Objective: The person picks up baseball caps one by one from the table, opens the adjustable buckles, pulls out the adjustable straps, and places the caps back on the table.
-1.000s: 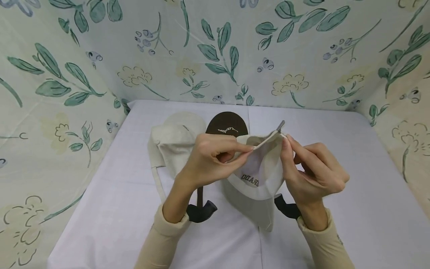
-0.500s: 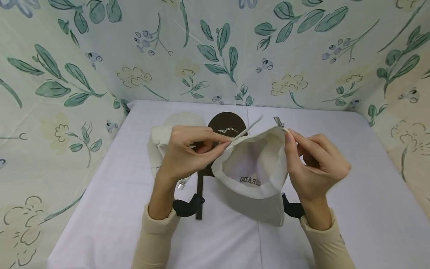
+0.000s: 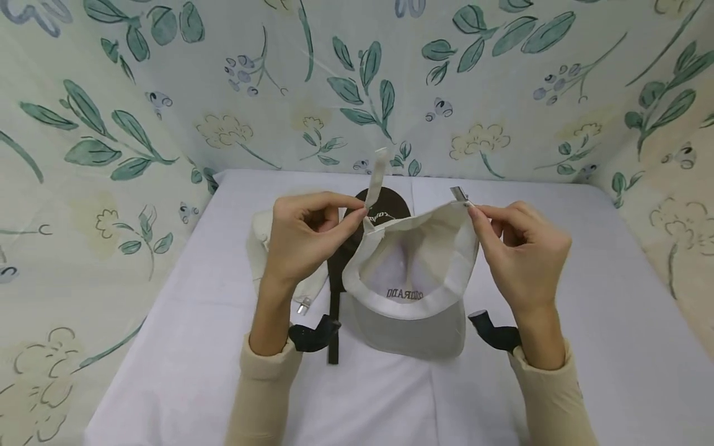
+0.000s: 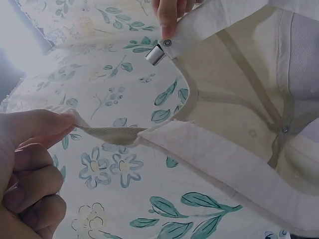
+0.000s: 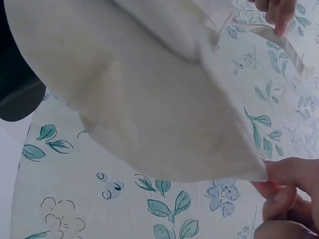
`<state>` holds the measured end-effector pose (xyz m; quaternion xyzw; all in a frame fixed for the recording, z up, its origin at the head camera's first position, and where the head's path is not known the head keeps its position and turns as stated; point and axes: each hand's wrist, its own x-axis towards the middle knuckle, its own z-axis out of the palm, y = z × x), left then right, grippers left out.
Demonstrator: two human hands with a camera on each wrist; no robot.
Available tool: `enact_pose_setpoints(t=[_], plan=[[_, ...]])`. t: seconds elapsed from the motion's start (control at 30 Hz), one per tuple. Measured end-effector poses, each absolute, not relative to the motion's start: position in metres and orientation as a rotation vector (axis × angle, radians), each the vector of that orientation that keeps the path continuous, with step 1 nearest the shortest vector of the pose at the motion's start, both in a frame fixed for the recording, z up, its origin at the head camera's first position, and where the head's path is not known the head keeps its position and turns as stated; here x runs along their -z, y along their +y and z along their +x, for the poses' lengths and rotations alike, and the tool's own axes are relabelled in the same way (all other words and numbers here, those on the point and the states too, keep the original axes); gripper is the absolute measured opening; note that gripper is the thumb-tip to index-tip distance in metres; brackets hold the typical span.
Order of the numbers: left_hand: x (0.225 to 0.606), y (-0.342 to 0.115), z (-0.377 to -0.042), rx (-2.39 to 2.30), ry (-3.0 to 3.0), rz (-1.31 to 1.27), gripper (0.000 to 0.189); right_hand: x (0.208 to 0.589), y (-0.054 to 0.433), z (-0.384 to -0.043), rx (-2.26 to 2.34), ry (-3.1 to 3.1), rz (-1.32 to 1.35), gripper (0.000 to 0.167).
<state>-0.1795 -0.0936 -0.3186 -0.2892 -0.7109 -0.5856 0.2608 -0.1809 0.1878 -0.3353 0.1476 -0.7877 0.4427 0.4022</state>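
Note:
A cream baseball cap [image 3: 409,266] hangs between both hands, its inside facing the head camera and its brim down. My left hand [image 3: 309,238] pinches the cap's back strap [image 4: 112,133] between thumb and forefinger, and the strap's free end sticks up past the fingers. With thumb and forefinger my right hand [image 3: 521,251] pinches the opposite back corner of the cap, right beside the metal buckle [image 3: 460,194]. In the left wrist view the strap and the buckle are apart. The right wrist view shows the cap's outer side [image 5: 164,114] and the pinched corner.
Behind the held cap a dark brown cap [image 3: 385,201] lies on the white table [image 3: 184,347], its strap [image 3: 333,328] trailing forward. Left of it lies another cream cap [image 3: 259,238] with a metal buckle [image 3: 304,306], partly hidden by my left hand. Floral cloth [image 3: 357,80] surrounds the table.
My left hand has moved left, away from the right hand, drawing the strap clear of the buckle side. The cap has spread wider, and the strap's free end now points upward.

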Motion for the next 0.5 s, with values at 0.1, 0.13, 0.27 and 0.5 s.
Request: enact_pose_setpoints(t=[0.1, 0.13, 0.27, 0.5], plan=[[0.312, -0.088, -0.191, 1.56, -1.986, -0.776, 0.002, 0.33, 0.199, -0.187, -1.038, -2.151, 0.318, 0.008], [0.308, -0.086, -0.196, 1.537, -2.011, -0.78, 0.003, 0.328, 0.202, -0.189, -1.007, -2.213, 0.299, 0.009], [0.285, -0.07, -0.219, 1.415, -2.076, -0.825, 0.005, 0.311, 0.219, -0.203, -0.864, -2.463, 0.242, 0.015], [0.222, -0.036, -0.262, 1.266, -1.896, -0.879, 0.01, 0.267, 0.234, -0.248, -1.047, -2.083, 0.104, 0.02]])
